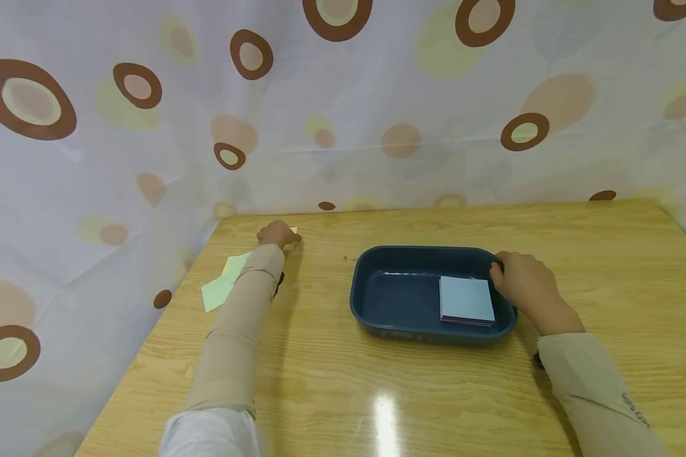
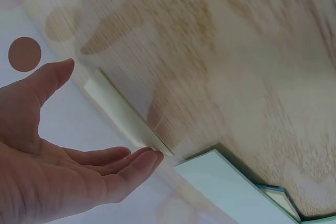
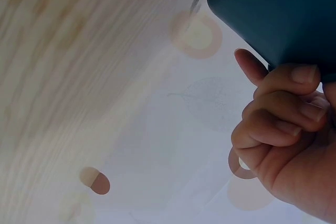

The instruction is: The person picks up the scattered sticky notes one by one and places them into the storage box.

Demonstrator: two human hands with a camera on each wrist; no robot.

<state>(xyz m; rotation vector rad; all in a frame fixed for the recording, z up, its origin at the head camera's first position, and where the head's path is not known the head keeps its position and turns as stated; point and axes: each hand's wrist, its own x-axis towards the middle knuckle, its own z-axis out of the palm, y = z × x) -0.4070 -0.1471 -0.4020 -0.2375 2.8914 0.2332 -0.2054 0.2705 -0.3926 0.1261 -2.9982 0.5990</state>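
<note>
At the table's far left, my left hand point(image 1: 274, 233) reaches over a pale yellow paper point(image 1: 293, 230). The left wrist view shows that hand point(image 2: 68, 174) with thumb and fingers spread apart, the fingertips at the edge of the pale yellow paper point(image 2: 123, 114); whether they touch it I cannot tell. Pale green papers point(image 1: 216, 293) lie partly behind the left forearm. My right hand point(image 1: 527, 287) grips the right end of a dark blue tray point(image 1: 403, 303), fingers curled at its rim. Inside the tray, on the right, sits a stack of square paper sheets point(image 1: 466, 298) with light blue on top.
The wooden table point(image 1: 331, 381) meets a patterned curtain point(image 1: 354, 146) at the back and along the left side. Bare table shows in front of the tray and between it and the left forearm.
</note>
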